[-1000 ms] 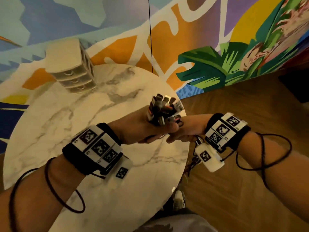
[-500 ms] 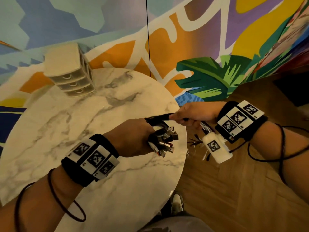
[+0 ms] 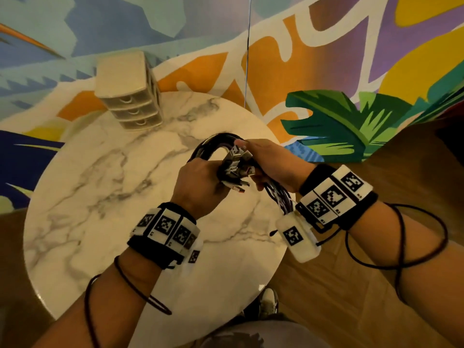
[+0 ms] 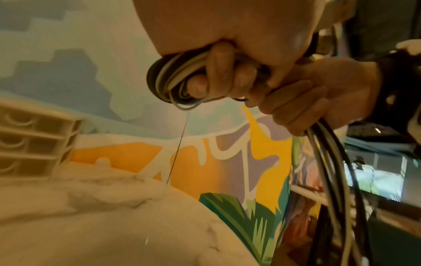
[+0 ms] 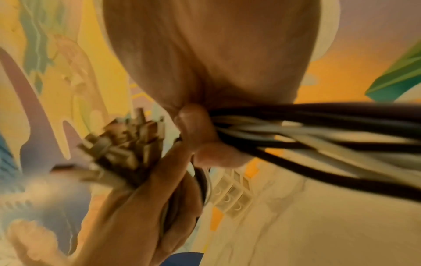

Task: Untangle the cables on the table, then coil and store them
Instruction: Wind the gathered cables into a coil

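I have the cables (image 3: 216, 144) bent into one loop in the air over the right edge of the table (image 3: 100, 197), my left hand (image 3: 198, 187) wrapped tight round the plug ends (image 3: 236, 167) and my right hand (image 3: 273, 164) closed round the strands running back toward my wrist. I think the loop could spring open if either grip loosens, since so many stiff strands are bent together. The tails hanging past the table's right edge could also snag my wrist gear and pull the coil apart before it reaches the small drawers (image 3: 130, 96) at the far edge.
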Demonstrator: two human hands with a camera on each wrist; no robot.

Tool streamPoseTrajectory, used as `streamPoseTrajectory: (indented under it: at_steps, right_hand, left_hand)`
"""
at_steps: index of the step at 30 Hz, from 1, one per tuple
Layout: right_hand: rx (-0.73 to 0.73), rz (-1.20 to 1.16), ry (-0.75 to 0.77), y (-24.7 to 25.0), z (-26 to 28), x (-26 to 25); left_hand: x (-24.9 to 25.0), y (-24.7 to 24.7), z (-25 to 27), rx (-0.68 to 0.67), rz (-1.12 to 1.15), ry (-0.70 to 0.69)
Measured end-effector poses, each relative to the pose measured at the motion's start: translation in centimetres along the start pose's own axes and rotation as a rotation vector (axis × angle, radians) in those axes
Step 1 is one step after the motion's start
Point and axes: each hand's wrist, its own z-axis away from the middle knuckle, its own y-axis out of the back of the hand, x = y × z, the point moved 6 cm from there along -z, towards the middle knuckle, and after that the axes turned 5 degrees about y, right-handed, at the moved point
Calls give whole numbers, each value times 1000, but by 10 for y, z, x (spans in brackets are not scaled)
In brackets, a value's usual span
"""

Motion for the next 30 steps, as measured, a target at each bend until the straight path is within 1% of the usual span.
streamPoseTrajectory:
  at_steps: [2, 6, 8, 9, 12, 16, 19, 21, 23, 24, 27, 28, 30]
  right_hand:
    - [22, 7, 4, -11, -8, -1]
    - [-13, 28, 45, -27, -10, -1]
    - [-21, 40, 62, -32, -10, -2]
    - [-29, 44, 57, -34, -11, -2]
    - [-78, 42, 7, -38, -12, 2]
    - [-183, 48, -2, -49, -7, 9]
    - [-220, -14, 2, -64, -9, 12]
    - [-234, -73, -1, -80, -11, 9]
    - [-247, -62, 16, -96, -11, 1]
    - [-244, -7, 29, -103, -11, -2]
    - [-278, 266, 103, -124, -9, -9]
    - [-313, 317, 113, -130, -7, -8]
    - [-398, 336, 127, -145, 0, -3]
  left_hand:
    - [-7, 0, 3, 14, 58, 60]
    - [-24, 3, 12, 63, 146, 254]
    - [-35, -5, 17, 42, 190, 355]
    - [-38, -8, 20, 31, 250, 399]
    - [-47, -10, 29, 67, 443, 454]
    - [-63, -4, 39, 106, 500, 584]
    - [-72, -2, 45, 100, 615, 627]
    - [-74, 0, 49, 76, 705, 623]
    - [-76, 5, 51, 68, 776, 615]
    - [-79, 7, 52, 71, 816, 619]
    - [-90, 13, 59, 110, 926, 655]
    - [-93, 14, 61, 141, 978, 677]
    - [-101, 17, 63, 186, 1079, 731]
